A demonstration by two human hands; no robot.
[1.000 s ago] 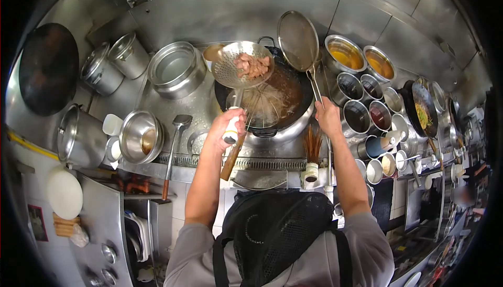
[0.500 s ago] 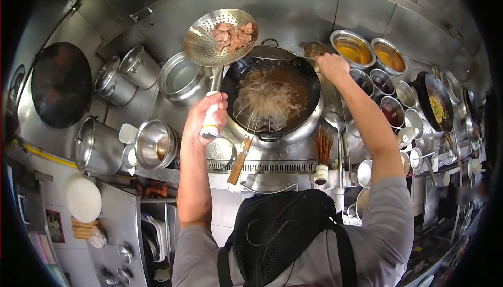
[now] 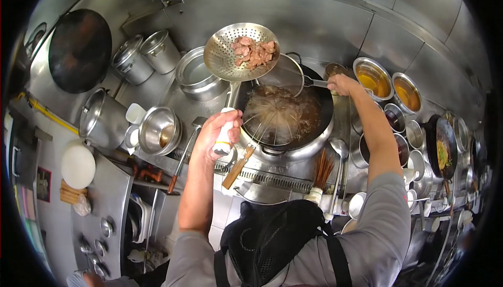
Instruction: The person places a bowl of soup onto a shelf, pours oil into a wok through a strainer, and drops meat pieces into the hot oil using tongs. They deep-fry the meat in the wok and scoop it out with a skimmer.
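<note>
My left hand (image 3: 220,132) is wrapped round the white handle of a perforated strainer ladle (image 3: 214,55), raised at the wok's back left. Pieces of meat (image 3: 254,52) lie in its bowl. My right hand (image 3: 344,84) grips the metal handle of a round-rimmed mesh skimmer (image 3: 303,83), whose rim reaches over the back of the wok (image 3: 326,113). Brownish, bubbling liquid (image 3: 309,106) fills the wok. A wire spider strainer (image 3: 269,124) rests in it, its wooden handle (image 3: 238,168) leaning over the front edge. The strainer ladle hides part of the wok's back left.
Two bowls of yellow liquid (image 3: 373,80) stand at the back right, beside several seasoning containers. A bamboo brush (image 3: 323,170) and a long-handled ladle (image 3: 339,148) lie right of the wok. Leftward are a lidless pot (image 3: 196,74), steel bowls (image 3: 157,130) and lidded pots (image 3: 131,61).
My right hand has come to hold the mesh skimmer, now reaching over the wok. My left hand still holds the strainer ladle with meat. The whole view has shifted and tilted.
</note>
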